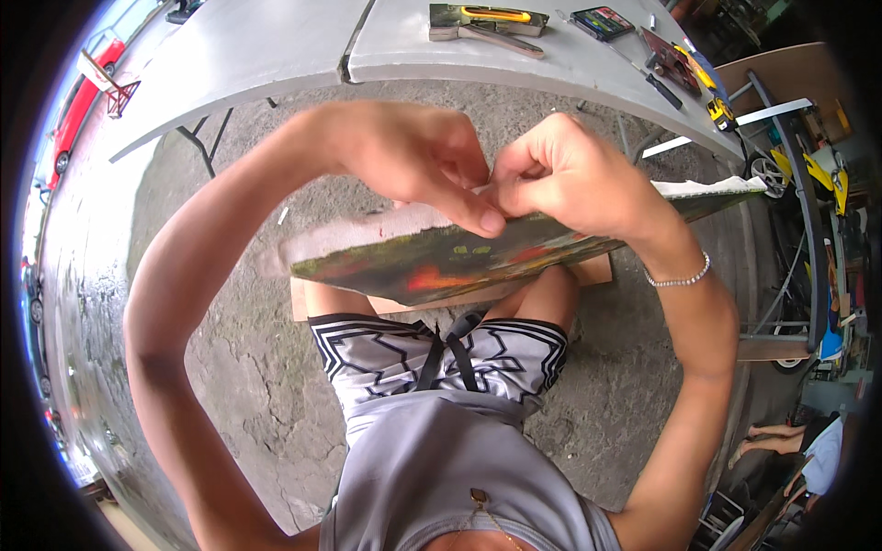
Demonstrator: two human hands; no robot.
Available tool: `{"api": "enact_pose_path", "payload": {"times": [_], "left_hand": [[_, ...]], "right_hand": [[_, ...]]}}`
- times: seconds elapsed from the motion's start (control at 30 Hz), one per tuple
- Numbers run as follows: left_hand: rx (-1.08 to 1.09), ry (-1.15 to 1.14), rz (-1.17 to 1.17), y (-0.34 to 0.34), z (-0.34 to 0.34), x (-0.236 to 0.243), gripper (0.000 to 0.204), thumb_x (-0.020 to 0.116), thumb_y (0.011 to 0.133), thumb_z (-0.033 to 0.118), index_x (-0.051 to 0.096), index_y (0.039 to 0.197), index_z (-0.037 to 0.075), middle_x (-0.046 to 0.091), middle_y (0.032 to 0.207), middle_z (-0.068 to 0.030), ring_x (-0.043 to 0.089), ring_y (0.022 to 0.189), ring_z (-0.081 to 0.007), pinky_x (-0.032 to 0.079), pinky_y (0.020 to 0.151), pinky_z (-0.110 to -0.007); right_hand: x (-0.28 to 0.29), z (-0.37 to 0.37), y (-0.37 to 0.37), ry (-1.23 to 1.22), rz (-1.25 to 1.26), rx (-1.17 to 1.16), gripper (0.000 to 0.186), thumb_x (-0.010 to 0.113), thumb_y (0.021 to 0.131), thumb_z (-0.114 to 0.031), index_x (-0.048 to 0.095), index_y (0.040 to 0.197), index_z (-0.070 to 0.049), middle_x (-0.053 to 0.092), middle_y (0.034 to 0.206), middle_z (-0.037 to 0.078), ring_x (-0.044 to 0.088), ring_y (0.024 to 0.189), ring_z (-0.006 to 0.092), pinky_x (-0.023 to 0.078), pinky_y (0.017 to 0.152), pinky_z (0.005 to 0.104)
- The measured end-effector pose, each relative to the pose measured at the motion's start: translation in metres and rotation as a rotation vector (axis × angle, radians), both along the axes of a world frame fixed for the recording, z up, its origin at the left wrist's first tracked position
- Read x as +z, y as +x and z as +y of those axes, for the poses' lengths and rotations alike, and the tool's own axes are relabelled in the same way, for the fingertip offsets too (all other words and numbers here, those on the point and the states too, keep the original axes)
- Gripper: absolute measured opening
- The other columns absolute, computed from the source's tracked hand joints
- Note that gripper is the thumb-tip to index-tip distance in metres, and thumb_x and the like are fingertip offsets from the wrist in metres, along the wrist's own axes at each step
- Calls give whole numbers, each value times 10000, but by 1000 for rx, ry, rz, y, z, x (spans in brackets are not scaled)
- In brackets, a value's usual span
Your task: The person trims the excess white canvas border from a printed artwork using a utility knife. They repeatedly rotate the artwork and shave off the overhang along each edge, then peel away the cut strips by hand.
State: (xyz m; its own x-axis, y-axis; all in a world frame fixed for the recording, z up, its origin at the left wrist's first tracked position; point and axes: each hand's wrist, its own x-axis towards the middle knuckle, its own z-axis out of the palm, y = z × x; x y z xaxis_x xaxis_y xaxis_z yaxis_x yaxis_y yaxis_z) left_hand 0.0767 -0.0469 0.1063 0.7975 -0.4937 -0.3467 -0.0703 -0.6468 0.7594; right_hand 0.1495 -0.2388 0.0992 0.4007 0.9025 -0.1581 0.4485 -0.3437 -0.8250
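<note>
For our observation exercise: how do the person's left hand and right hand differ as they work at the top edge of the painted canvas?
The left hand reaches in from the left with its thumb laid along the white top edge of the painted stretched canvas; the right hand is curled more tightly. The right wrist wears a beaded bracelet; the left wrist is bare. Both pinch the canvas edge at the same spot, fingertips nearly meeting.

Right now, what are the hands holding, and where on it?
Both the left hand and right hand pinch the upper edge of a painted canvas near its middle.

Both hands [496, 174] pinching painted canvas [459, 257] edge
</note>
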Motion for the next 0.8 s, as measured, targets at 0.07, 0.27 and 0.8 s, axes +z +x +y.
{"api": "enact_pose_path", "payload": {"times": [0.07, 0.27, 0.8], "left_hand": [[-76, -164, 146, 12, -3, -14, 471, 771, 779, 448, 690, 786, -16, 629, 657, -21, 562, 598, -119, 426, 532, -280], [-73, -943, 417, -3, -11, -73, 265, 794, 798, 227, 682, 838, -11, 645, 706, 1, 562, 625, -67, 432, 539, -238], [-18, -1509, 235, -29, -56, -121, 369, 722, 857, 211, 509, 595, 60, 440, 547, 70, 374, 501, -15, 237, 452, -247]], "right_hand": [[1, -6, -1, -13, 48, -20, 199, 705, 671, -162, 714, 760, 16, 629, 594, 92, 569, 589, 117, 462, 593, 284], [6, -11, -14, -108, 167, -130, 148, 736, 679, -130, 720, 736, 5, 675, 635, 82, 596, 599, 96, 464, 594, 268], [-17, 84, 142, 5, -1007, -80, 545, 702, 708, -168, 540, 1191, 26, 548, 1228, 213, 527, 1153, 390, 432, 958, 433]]}}
